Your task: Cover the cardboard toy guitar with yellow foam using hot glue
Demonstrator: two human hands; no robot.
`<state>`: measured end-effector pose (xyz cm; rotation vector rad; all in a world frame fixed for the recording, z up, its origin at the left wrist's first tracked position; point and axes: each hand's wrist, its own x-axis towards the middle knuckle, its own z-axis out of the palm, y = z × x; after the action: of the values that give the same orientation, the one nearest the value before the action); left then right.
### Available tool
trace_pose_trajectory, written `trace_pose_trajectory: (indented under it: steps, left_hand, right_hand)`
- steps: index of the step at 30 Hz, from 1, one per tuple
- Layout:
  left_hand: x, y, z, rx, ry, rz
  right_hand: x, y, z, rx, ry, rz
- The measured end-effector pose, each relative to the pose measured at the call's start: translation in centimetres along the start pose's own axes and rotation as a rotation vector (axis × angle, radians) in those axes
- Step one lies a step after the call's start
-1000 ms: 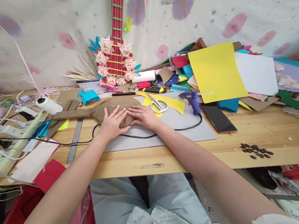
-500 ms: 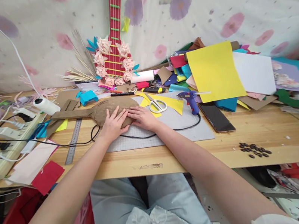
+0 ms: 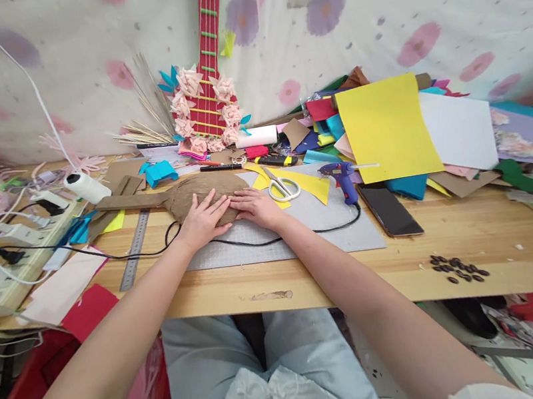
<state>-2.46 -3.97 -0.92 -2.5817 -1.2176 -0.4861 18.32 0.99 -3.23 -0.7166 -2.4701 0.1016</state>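
Observation:
A brown paper-covered instrument body with a long flat neck (image 3: 195, 194), shaped like a small guitar or lute, lies on the grey cutting mat (image 3: 343, 234). My left hand (image 3: 205, 221) rests flat on its rounded body, fingers spread. My right hand (image 3: 255, 207) lies at the body's right edge, its fingertips meeting those of my left hand. White-handled scissors (image 3: 285, 188) sit just right of my right hand, on yellow paper (image 3: 318, 186). Farther right is a blue glue gun (image 3: 343, 180), whose black cord runs below my hands.
A red guitar model with pink paper flowers (image 3: 207, 111) leans at the back. A metal ruler (image 3: 135, 247) and power strip (image 3: 17, 259) are left. To the right lie a phone (image 3: 389, 209), black oval pieces (image 3: 459, 267) and stacked coloured sheets (image 3: 387, 130).
The whole view has shifted slightly, so things sit a little farther right. Both hands stay in place on the brown instrument body.

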Motion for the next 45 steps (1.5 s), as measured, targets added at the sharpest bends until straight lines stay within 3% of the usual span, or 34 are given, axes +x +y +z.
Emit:
trace_pose_trajectory:
  steps: [7, 17, 23, 26, 36, 45]
  left_hand:
    - [0.0, -0.4, -0.2, 0.007, 0.023, 0.007]
    - [0.1, -0.7, -0.7, -0.095, 0.047, -0.008]
    - [-0.1, -1.8, -1.2, -0.182, 0.341, -0.213]
    - [-0.2, -1.6, -1.4, -0.176, 0.414, -0.234]
    - [1.5, 2.7, -1.0, -0.046, 0.187, -0.015]
    - [1.7, 2.8, -0.2, -0.056, 0.211, -0.008]
  right_hand:
    - [-0.4, -0.1, 0.0, -0.021, 0.062, 0.001]
    - [-0.3, 0.1, 0.0, -0.01, 0.049, 0.05]
    - [-0.6, 0.3, -0.3, -0.008, 0.086, 0.1]
    - [-0.5, 0.5, -0.3, -0.004, 0.082, 0.103]
    - [-0.8, 0.5, -0.1, 0.016, 0.136, 0.116]
    - [-0.7, 0.4, -0.2, 0.025, 0.138, 0.135]
